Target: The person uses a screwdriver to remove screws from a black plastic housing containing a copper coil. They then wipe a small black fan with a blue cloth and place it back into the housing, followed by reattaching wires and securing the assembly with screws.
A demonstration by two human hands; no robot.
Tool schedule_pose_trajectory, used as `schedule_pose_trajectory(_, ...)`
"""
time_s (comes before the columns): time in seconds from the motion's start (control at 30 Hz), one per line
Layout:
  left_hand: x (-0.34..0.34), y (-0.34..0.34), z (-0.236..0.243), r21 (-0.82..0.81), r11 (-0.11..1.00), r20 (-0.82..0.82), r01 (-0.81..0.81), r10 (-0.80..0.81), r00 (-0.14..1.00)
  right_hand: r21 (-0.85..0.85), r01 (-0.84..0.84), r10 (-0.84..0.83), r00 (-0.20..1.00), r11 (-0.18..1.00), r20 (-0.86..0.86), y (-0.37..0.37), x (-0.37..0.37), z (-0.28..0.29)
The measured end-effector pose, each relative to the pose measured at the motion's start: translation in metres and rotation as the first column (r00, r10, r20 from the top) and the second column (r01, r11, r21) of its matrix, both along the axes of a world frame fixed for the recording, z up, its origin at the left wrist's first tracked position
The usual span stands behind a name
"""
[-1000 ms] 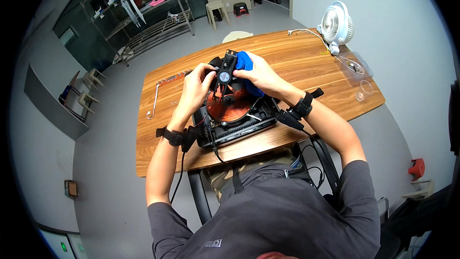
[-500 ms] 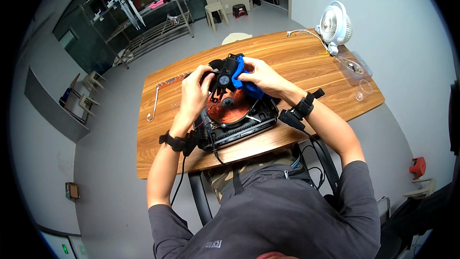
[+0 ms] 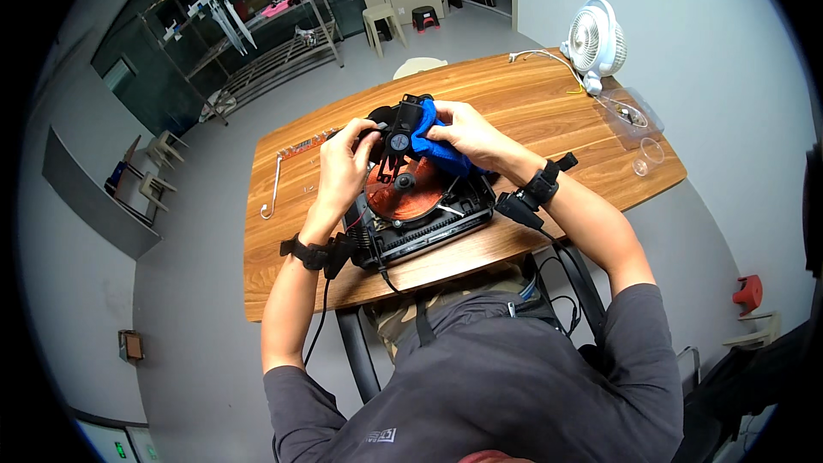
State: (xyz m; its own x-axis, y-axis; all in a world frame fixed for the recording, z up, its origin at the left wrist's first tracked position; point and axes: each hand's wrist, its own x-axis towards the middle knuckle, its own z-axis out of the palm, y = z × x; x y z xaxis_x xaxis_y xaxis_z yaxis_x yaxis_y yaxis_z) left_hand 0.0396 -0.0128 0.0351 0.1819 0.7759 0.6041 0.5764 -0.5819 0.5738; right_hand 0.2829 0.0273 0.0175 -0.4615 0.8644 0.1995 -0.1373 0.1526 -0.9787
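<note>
An opened induction cooker base, a black housing with a round copper coil inside, lies near the table's front edge. Above the coil's far side is a black plastic part with a round hub and thin prongs pointing down. My left hand pinches this part at its left side, thumb and forefinger together. From the right, my right hand grips a bunched blue cloth pressed against the part. The cloth hangs down over the housing's far right corner. My fingers and the cloth hide some of the part.
An orange circuit strip and a white cable lie on the wooden table to the left. A white fan, a clear plastic tray and a clear cup are at the right. A power cord runs off the front.
The blue cloth has spread and shifted slightly against the black part, with my right fingers moving a little. My left hand keeps its pinch. The whole view has shifted slightly.
</note>
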Motion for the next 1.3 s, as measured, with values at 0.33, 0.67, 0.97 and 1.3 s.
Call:
schedule_pose_trajectory(0.33, -0.014, 0.008, -0.008, -0.074, 0.997, 0.157, -0.015, 0.026, 0.987, -0.089, 0.046, -0.055, 0.993, 0.995, -0.101, 0.005, 0.01, -0.003)
schedule_pose_trajectory(0.67, 0.005, 0.004, -0.007, -0.107, 0.994, 0.199, 0.006, 0.015, 0.98, -0.219, -0.149, 0.121, 0.984, 0.964, -0.132, -0.008, -0.009, -0.005)
schedule_pose_trajectory(0.97, -0.002, 0.006, -0.01, -0.171, 0.984, 0.276, 0.049, 0.0, 0.961, -0.232, -0.078, 0.049, 0.991, 0.97, -0.126, -0.004, -0.005, -0.004)
schedule_pose_trajectory(1.3, -0.017, 0.014, -0.012, -0.299, 0.946, 0.435, 0.124, 0.02, 0.9, -0.253, -0.144, 0.07, 0.957, 0.957, -0.28, 0.004, 0.018, -0.002)
